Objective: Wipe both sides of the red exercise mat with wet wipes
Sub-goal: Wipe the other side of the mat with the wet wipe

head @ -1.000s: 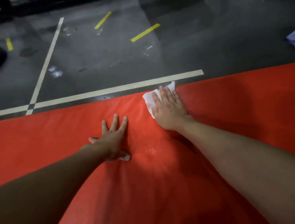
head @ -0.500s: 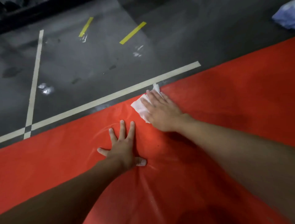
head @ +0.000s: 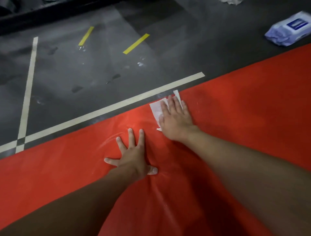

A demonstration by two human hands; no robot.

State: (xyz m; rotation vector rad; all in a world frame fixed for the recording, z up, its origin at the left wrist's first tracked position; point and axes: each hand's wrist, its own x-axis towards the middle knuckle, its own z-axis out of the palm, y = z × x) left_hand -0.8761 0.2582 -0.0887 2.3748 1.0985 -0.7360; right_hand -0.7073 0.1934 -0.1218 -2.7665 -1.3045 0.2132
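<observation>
The red exercise mat [head: 244,118] lies flat on the dark floor and fills the lower part of the view. My right hand [head: 175,119] presses a white wet wipe [head: 155,108] flat against the mat close to its far edge, with a corner of the wipe poking out past the fingertips. My left hand [head: 133,155] rests palm down on the mat just below and left of it, fingers spread, holding nothing. Faint wet streaks show on the mat around both hands.
A blue-and-white pack of wet wipes [head: 289,29] lies on the grey floor at the upper right, beyond the mat's edge. Beige tape lines [head: 101,111] and yellow tape strips [head: 136,43] mark the floor. A crumpled white thing [head: 231,1] sits at the top edge.
The view has swung to the right, bringing the wipes pack into sight. My right hand has stayed on the wipe near the mat's far edge, sliding slightly; my left hand has stayed planted.
</observation>
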